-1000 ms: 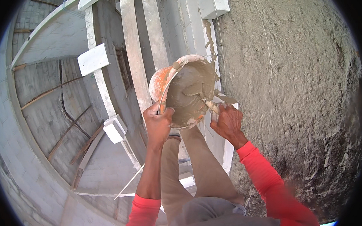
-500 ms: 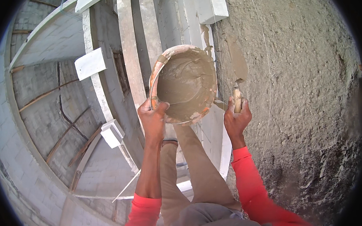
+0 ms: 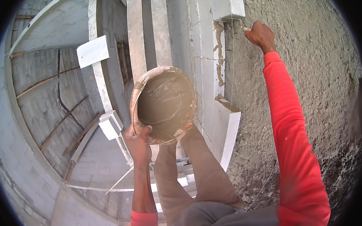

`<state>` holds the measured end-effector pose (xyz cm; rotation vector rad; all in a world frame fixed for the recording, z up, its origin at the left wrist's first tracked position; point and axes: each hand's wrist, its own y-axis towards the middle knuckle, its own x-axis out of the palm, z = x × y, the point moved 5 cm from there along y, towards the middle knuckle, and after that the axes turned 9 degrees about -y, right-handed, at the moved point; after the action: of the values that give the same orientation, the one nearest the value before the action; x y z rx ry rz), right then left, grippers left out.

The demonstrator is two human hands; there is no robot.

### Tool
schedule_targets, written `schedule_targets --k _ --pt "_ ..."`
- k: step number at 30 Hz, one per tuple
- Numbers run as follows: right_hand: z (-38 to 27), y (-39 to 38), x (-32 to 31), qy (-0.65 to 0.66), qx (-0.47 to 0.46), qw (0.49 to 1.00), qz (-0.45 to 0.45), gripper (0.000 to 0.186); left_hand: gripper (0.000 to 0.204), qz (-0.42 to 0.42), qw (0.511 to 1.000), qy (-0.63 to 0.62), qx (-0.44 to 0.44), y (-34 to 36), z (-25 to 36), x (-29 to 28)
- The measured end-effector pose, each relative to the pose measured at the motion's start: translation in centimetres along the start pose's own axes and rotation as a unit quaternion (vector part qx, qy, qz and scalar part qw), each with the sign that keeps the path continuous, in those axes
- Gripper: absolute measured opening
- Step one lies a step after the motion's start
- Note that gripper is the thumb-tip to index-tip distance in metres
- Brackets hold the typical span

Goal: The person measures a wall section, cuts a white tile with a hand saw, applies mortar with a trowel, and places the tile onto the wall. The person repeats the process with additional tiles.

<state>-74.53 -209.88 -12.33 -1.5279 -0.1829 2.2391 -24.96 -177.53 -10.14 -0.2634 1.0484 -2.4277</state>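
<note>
My left hand [image 3: 139, 141] grips the near-left rim of a round orange, mortar-smeared bucket [image 3: 164, 101] of wet grey-brown mortar, held above my legs. My right hand [image 3: 261, 36] is at the upper right, closed on the handle of a trowel [image 3: 246, 29]. The trowel reaches up to the lower end of a white block [image 3: 226, 4]; its blade is mostly hidden there. Below that, a mortar streak [image 3: 219, 54] runs down a white block edge. A lower white block [image 3: 226, 131] has mortar on top, and a thin string passes alongside.
Rough grey plastered wall [image 3: 309, 91] fills the right side. Two long planks [image 3: 161, 29] run beside me. On the left, a narrow beam carries white blocks [image 3: 92, 51] above a lower space with block walls, grey panels and wooden strips [image 3: 49, 139].
My right hand with the trowel has left the bucket and moved far up and right to the upper block. The bucket in my left hand has shifted down and left.
</note>
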Motion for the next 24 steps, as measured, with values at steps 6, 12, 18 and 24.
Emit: schedule_targets --k 6,12,18,24 --pt "1.0 0.2 -8.1 -0.047 -0.022 0.999 0.009 0.042 0.016 0.020 1.000 -0.015 0.010 -0.5 -0.4 -3.0" --pt "2.5 -13.5 -8.4 0.042 0.060 0.995 0.072 0.040 0.009 0.020 0.999 -0.043 -0.008 -0.6 -0.5 -3.7" --pt "-1.5 -26.3 -8.0 0.317 -0.120 0.939 -0.057 0.033 0.004 0.004 1.000 0.004 0.017 -0.1 1.5 -0.1" --pt "-10.0 -29.0 -5.6 0.123 -0.244 0.961 0.037 0.039 0.001 -0.067 0.997 0.036 0.016 -0.6 3.9 5.1"
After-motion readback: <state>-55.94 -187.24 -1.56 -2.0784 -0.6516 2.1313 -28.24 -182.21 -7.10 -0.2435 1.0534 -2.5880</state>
